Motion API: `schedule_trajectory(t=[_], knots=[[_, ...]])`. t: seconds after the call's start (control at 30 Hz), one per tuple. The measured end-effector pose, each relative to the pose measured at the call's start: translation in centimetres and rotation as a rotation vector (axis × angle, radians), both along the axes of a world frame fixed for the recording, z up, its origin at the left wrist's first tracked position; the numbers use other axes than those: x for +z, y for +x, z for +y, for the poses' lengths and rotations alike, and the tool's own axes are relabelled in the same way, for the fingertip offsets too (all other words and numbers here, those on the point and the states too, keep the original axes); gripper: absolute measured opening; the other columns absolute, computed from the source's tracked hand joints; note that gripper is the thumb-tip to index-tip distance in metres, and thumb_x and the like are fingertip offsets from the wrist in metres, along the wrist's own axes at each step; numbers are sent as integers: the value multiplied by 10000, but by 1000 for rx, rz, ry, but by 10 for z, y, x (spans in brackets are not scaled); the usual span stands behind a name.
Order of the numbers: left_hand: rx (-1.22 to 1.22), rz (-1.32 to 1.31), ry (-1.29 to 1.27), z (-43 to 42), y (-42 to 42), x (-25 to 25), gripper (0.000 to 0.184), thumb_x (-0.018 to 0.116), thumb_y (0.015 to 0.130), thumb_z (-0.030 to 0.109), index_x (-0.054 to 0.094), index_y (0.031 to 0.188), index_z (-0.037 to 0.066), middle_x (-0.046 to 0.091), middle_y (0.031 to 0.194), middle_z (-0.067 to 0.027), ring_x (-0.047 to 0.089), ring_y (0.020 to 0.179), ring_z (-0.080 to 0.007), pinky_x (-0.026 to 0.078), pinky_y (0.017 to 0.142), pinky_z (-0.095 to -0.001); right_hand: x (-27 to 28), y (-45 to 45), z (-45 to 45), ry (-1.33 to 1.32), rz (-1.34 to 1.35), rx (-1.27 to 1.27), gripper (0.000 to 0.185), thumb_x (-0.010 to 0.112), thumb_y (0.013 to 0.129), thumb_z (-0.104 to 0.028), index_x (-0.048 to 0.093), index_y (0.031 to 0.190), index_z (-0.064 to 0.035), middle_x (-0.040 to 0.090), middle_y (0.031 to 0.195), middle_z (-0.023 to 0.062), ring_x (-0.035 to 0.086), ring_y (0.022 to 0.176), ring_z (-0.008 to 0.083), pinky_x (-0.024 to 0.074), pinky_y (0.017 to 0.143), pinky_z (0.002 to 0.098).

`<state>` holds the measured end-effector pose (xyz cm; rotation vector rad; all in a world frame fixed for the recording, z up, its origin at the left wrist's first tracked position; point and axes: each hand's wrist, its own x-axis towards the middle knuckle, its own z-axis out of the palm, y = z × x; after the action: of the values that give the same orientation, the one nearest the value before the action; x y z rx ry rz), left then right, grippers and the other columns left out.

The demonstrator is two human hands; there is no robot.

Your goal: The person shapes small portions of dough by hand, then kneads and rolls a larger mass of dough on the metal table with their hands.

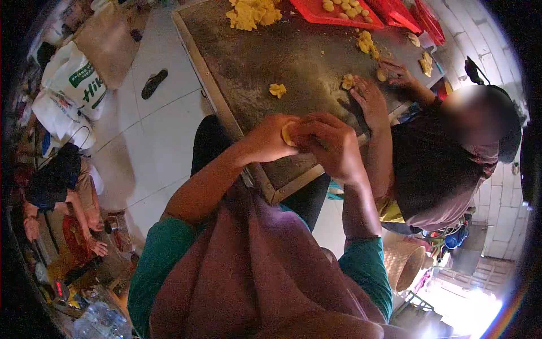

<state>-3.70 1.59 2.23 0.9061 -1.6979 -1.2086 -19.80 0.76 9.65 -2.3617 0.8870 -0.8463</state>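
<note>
Over the near corner of the dark table (237,73), my left hand (270,140) is closed round a flattened piece of yellow dough (287,134). The fingers of my right hand (333,148) are bent and pressed against the same piece from the right, hiding part of it. A small torn lump of yellow dough (278,90) lies on the tabletop just beyond my hands. Farther off, at the table's far left, sits a large crumbly dough mound (254,13).
A co-worker (446,164) at the right has both hands on the table, by a dough lump (348,82) and a round ball (381,74). A red tray (316,16) holds several dough balls. Another person (73,198) is at the left, below white sacks (76,85).
</note>
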Motion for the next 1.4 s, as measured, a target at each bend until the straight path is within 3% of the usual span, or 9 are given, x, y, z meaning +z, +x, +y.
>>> schedule_trajectory(t=[0.07,0.27,0.47,0.67,0.87,0.97,1.07,1.17,1.4], knots=[[-67,21,23,-6,0,-6,319,729,635,95,534,881,35,612,797,-134,613,768,-265,466,675,-350,1,4,-3,-51,-19,67,160,675,698,-22,653,856,-38,640,815,107,632,758,195,506,661,308],[347,-69,-6,1,-8,5,310,733,630,101,564,884,46,617,797,-143,615,747,-277,466,659,-347,-5,9,-6,182,65,-232,160,665,697,-9,657,855,-33,631,897,118,630,778,224,505,672,309],[49,-56,-21,-9,6,-4,318,720,641,65,526,892,38,610,769,-138,616,740,-273,470,664,-346,-3,8,-11,26,37,73,152,674,704,-27,658,855,-33,637,875,121,631,786,196,504,675,292],[443,39,-144,-1,-17,9,289,694,631,20,531,869,24,616,772,-145,623,754,-282,472,663,-347,-8,9,-7,328,-1,-302,138,656,718,-89,661,855,-80,639,860,106,618,819,271,495,721,355],[153,-129,-6,-6,-9,2,315,697,614,8,527,879,17,612,768,-155,623,762,-288,470,655,-346,-11,-4,-13,-33,63,30,153,667,706,-12,669,854,-54,643,830,94,628,789,171,504,667,272],[140,-8,5,-8,-9,-5,297,694,612,7,534,862,18,609,769,-163,618,760,-311,470,648,-351,-7,-2,-13,101,41,-4,165,665,699,0,670,854,-55,643,828,94,627,787,176,502,671,270],[437,142,-175,-2,-19,17,256,692,622,22,541,828,16,609,761,-160,618,748,-307,470,648,-354,-15,5,-9,261,-95,-319,165,665,691,4,671,846,-52,640,853,93,620,783,187,494,693,283],[376,-146,-103,-4,-12,-2,266,706,630,40,535,833,22,609,758,-146,619,748,-284,471,657,-354,-4,3,-12,136,24,-108,164,659,697,6,667,855,-40,644,857,97,619,779,183,495,685,279],[252,14,-86,-7,-8,0,260,692,650,52,527,848,19,597,780,-167,602,787,-341,463,655,-381,-6,10,-15,107,28,-51,144,658,704,-7,661,846,-33,644,826,96,620,780,188,492,690,289]])
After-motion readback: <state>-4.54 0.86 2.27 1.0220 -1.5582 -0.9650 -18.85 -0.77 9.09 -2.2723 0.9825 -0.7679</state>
